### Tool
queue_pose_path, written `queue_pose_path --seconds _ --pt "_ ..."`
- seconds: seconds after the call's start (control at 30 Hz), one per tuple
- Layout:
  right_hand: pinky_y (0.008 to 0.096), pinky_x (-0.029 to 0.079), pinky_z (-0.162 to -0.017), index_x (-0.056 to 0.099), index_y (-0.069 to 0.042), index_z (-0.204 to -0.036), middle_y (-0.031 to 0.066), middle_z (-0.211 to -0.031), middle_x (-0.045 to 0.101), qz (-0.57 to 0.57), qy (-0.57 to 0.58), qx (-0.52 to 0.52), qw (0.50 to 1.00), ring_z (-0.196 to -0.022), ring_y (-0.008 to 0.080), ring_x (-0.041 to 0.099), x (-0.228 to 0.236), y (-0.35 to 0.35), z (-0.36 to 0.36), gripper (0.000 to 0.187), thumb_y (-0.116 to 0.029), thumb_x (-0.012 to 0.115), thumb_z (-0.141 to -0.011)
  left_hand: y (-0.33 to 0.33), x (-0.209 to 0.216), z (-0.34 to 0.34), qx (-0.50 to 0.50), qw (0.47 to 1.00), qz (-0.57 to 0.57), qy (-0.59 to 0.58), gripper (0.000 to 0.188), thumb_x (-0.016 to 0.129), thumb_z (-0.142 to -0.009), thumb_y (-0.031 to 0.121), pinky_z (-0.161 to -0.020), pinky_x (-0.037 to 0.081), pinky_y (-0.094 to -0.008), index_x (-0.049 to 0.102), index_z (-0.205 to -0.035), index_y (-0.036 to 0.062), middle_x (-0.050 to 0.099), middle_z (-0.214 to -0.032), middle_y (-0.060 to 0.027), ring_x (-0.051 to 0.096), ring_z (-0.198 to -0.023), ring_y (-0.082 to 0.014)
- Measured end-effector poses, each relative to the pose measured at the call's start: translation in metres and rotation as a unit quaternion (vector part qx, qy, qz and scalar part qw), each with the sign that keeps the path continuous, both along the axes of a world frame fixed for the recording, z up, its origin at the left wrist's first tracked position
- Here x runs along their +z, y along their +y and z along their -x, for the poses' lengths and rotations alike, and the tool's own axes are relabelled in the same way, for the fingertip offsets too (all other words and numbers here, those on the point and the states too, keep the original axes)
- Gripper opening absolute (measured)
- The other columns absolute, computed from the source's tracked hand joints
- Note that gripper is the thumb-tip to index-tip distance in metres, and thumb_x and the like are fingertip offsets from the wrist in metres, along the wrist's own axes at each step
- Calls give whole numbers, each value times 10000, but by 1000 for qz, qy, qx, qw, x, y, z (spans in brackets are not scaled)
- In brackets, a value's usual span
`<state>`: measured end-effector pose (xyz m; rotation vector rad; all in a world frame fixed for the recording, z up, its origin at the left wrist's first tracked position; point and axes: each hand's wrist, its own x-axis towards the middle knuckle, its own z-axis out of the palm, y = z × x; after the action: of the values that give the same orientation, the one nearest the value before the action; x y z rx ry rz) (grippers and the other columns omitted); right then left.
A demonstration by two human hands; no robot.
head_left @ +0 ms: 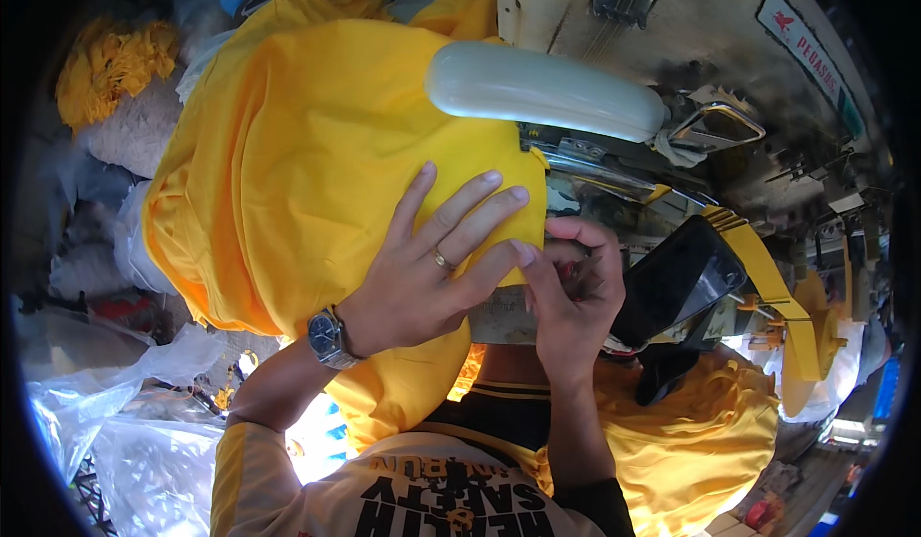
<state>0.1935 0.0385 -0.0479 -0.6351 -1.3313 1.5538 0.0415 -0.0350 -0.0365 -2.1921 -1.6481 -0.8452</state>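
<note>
A large piece of yellow fabric (326, 144) is spread over the sewing machine's work surface, its right edge close to the metal presser area (585, 158). My left hand (413, 283), with a ring and a wristwatch (328, 336), lies on the cloth with fingers stretched out. At the cloth's lower right edge, my right hand (578, 297) is closed in a pinch on the fabric. The left thumb meets the right thumb there. My right fingertips are partly hidden, and a small dark red thing shows between the fingers.
Above the cloth sits a long whitish rounded cover (547, 91), attached to the sewing machine (547, 5). A black glossy phone-like slab (679, 278) and a hanging yellow strip (782, 297) are right of my right hand. More yellow cloth (691, 441) covers my lap; plastic bags (144, 460) lie left.
</note>
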Motion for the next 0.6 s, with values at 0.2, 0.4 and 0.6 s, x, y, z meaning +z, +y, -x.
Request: queue_pose_path --seconds 0.2,0.4,0.6 --pt "148 387 -600 638 -12 -1056 -16 -757 633 -35 -41 -39 998 -666 -2 508 1 7 10 189 8 674 -872 10 24 9 -8 1000 -12 13 418 595 -657 -22 -1055 358 -559 637 -1061 73 617 -1182 -113 558 -1210 -341" --pt "222 452 -550 666 -13 -1082 76 -773 667 -226 -117 -117 960 -629 61 582 1 14 20 224 18 658 -861 24 31 18 -22 1000 0 8 327 603 -678 20 -1023 369 -534 671 -994 68 651 -1080 -72 586 -1163 -295" --pt "310 486 -530 612 -55 -1231 147 -749 643 -357 -187 -121 907 -560 209 624 -4 19 16 459 32 670 -784 33 39 16 26 999 -21 23 291 597 -670 57 -956 363 -484 698 -944 55 668 -1041 -61 607 -1096 -286"
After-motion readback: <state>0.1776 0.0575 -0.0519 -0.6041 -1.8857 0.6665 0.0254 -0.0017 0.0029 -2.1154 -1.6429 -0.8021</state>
